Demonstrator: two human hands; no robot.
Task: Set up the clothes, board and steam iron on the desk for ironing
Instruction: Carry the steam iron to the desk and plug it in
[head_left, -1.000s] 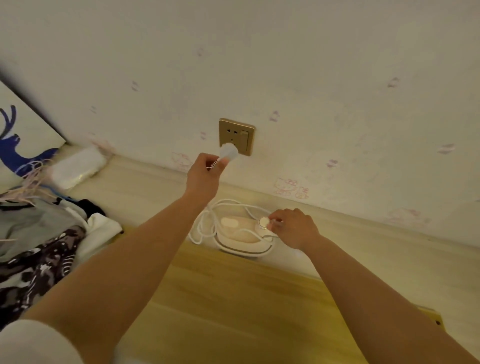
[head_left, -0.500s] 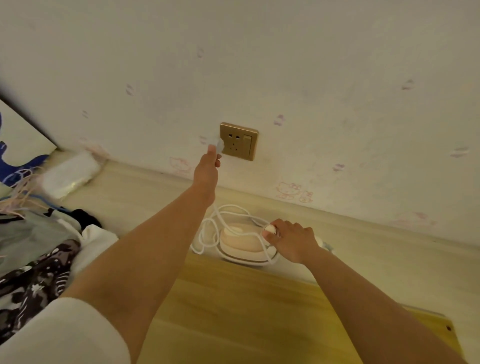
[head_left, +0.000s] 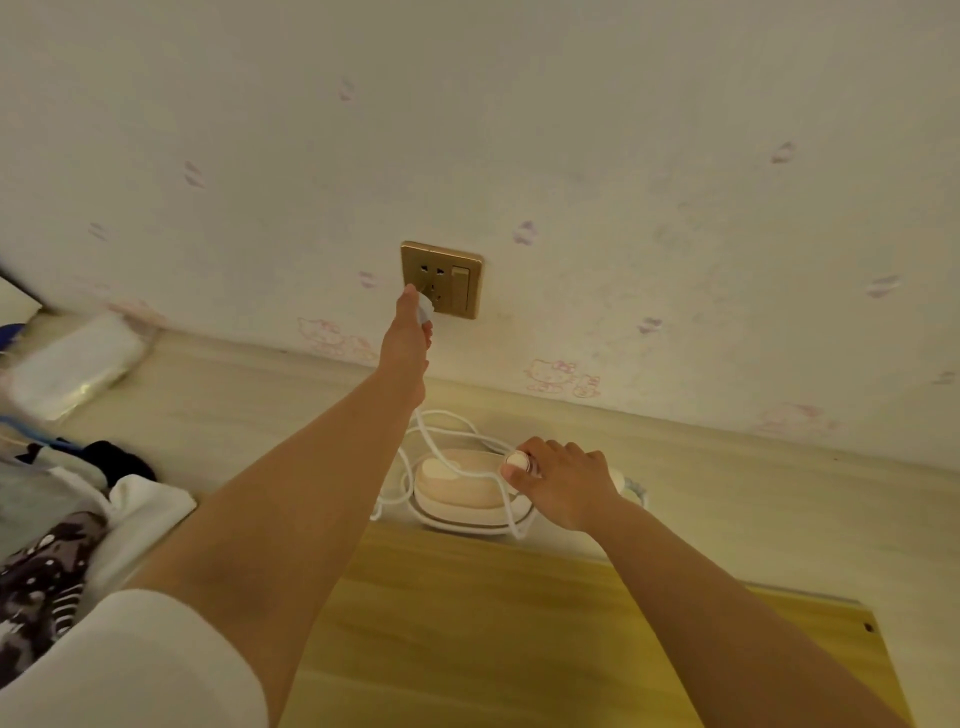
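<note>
left hand (head_left: 405, 343) holds plug (head_left: 425, 310) at socket (head_left: 441, 279); right hand (head_left: 563, 483) grips cream iron (head_left: 457, 486).

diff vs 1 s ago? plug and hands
The left hand carried the white plug up from below the gold wall socket to its face; whether it is seated cannot be told. The right hand still holds the steam iron on the desk; the cord stays looped.

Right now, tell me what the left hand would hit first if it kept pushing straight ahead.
The left hand, holding the plug, points at the wall socket. The plug would likely meet the socket's lower holes first; depth is hard to judge.
</note>
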